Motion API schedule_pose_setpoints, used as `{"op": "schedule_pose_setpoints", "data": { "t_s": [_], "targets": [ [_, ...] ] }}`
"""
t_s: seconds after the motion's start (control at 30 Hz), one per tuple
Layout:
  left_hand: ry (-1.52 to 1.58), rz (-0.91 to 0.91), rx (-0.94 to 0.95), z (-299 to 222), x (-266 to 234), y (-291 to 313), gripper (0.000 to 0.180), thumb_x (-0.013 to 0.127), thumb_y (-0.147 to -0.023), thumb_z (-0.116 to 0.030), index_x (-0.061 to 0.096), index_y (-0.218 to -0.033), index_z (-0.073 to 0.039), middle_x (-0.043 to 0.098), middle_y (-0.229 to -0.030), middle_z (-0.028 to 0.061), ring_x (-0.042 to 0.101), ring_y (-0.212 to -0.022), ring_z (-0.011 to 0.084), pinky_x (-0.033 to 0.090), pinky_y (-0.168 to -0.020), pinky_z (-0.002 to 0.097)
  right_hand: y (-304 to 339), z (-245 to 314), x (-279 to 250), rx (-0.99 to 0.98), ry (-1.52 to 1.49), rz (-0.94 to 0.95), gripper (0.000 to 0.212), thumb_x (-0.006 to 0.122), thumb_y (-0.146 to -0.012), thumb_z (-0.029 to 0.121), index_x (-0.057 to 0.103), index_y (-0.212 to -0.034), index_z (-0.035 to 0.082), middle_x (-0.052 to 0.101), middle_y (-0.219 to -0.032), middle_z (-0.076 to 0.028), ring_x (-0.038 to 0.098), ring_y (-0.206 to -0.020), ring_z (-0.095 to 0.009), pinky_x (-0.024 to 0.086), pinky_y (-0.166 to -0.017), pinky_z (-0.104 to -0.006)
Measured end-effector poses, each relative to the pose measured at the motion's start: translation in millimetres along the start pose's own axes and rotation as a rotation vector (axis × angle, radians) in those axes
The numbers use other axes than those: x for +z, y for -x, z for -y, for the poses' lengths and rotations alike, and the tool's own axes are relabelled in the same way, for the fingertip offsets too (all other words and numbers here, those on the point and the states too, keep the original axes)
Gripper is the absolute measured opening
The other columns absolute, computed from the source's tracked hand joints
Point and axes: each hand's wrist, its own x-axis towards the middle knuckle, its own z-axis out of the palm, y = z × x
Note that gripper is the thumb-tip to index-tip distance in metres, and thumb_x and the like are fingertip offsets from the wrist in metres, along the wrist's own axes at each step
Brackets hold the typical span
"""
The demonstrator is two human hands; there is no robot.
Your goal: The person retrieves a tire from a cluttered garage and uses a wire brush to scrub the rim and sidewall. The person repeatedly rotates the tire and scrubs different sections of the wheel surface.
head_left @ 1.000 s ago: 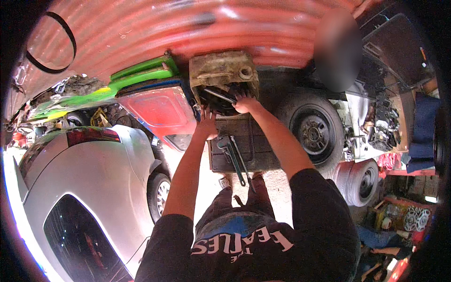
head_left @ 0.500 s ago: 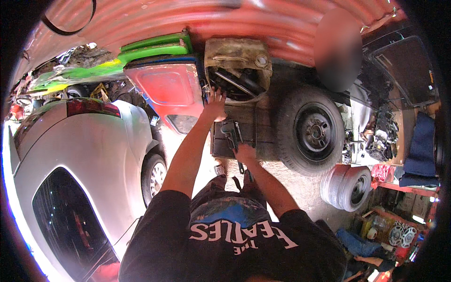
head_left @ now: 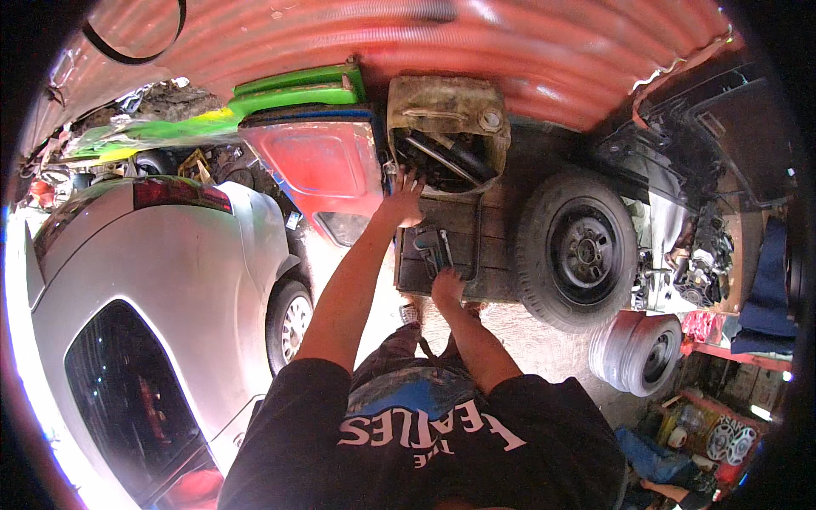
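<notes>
My left hand [head_left: 404, 204] reaches forward with its fingers spread, at the front left edge of a cut-open, grimy plastic jerrycan [head_left: 450, 92]. Inside the jerrycan lie long metal parts, one a shiny bar [head_left: 444, 155]. On the dark wooden top [head_left: 489, 225] in front of it is a dark metal hand tool [head_left: 434, 248] with a long body, its exact kind not clear. My right hand [head_left: 448, 287] is closed at the tool's near end, by the front edge of the wood. The palm side of both hands is hidden.
A tyre on a black wheel [head_left: 581, 251] stands right of the wooden top, with bare rims [head_left: 637, 353] below it. Red and green car panels [head_left: 314, 166] lean at the left. A silver car [head_left: 161, 246] fills the left side. Another person's arm [head_left: 667, 490] shows at lower right.
The view has shifted, so the scene sits further right. My right hand has drawn nearer to me along the tool; its handle no longer shows below the hand. My left hand stays by the jerrycan.
</notes>
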Motion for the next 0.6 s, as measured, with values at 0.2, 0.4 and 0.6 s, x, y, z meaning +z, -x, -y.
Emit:
{"op": "schedule_pose_setpoints", "data": {
  "t_s": [0.2, 0.4, 0.6],
  "targets": [
    [0.369, -0.362, 0.055, 12, -10, 42, 0.074, 0.067, -0.080, -0.029, 0.039, -0.143, -0.004, 0.034, -0.149, 0.0238, 0.026, -0.141, 0.0417, 0.037, -0.110, 0.0478, 3, -4, -19, 0.052, -0.408, 0.254, 0.062, 0.063, -0.089, 0.041, 0.052, -0.130, -0.004, 0.064, -0.117, -0.022, 0.063, -0.107, -0.041, 0.051, -0.090, -0.0506],
    [0.560, -0.284, -0.289, 14, 52, 103, 0.056, 0.061, -0.088, -0.031, 0.047, -0.130, 0.003, 0.050, -0.134, 0.0268, 0.051, -0.122, 0.0412, 0.045, -0.099, 0.0477, 31, -10, -67, 0.158, -1.262, 0.715, 0.063, 0.070, -0.084, 0.047, 0.059, -0.122, -0.002, 0.068, -0.111, -0.022, 0.065, -0.103, -0.036, 0.051, -0.086, -0.0431],
    [0.806, 0.106, -0.487, -15, 93, 112, 0.063, 0.056, -0.094, -0.045, 0.045, -0.131, 0.004, 0.061, -0.119, 0.0238, 0.062, -0.105, 0.0374, 0.051, -0.088, 0.0443, 29, -26, -51, -0.191, -0.755, 0.110, 0.052, 0.067, -0.089, 0.031, 0.054, -0.126, -0.003, 0.067, -0.104, -0.027, 0.066, -0.098, -0.042, 0.052, -0.080, -0.0461]
  ]
}}
